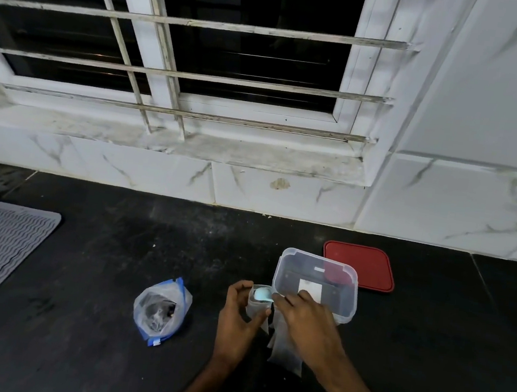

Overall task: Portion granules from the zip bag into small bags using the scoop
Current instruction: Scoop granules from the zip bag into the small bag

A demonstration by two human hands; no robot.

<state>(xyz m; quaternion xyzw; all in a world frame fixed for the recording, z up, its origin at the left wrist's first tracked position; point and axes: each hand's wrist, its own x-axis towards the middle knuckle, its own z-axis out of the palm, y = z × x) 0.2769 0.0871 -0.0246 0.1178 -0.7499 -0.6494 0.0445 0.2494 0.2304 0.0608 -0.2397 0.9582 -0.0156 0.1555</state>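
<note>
Dark counter (98,258): scoop (261,294) in right grip (307,324), over bag (255,312)

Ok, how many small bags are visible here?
2 distinguishable: one small bag held open by the left hand under the scoop, and a flat bag on the counter beneath the right hand. More may be stacked or hidden there.

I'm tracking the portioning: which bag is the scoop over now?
The small clear bag gripped by the left hand, scoop at its mouth; the blue-edged zip bag sits apart, untouched.
</note>
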